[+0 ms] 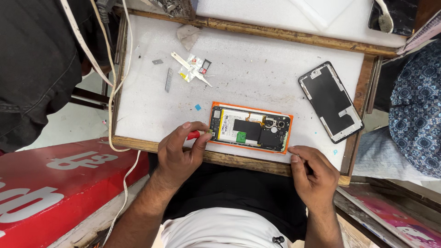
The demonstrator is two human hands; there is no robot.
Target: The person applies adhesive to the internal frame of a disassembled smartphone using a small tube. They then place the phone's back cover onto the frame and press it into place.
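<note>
An opened phone [250,127] with an orange frame lies near the front edge of the white work tray [147,92], its battery and boards exposed. My left hand [180,150] grips a red-handled tool [195,134] whose tip meets the phone's left end. My right hand [313,173] rests on the tray's wooden front rim just right of the phone, fingers curled, with nothing visible in it.
A detached black phone screen [330,102] lies at the tray's right. Tweezers and small parts [193,69] and a thin metal blade [169,79] sit at the back left. A white cable [112,78] hangs down the left side. Other people stand at both sides.
</note>
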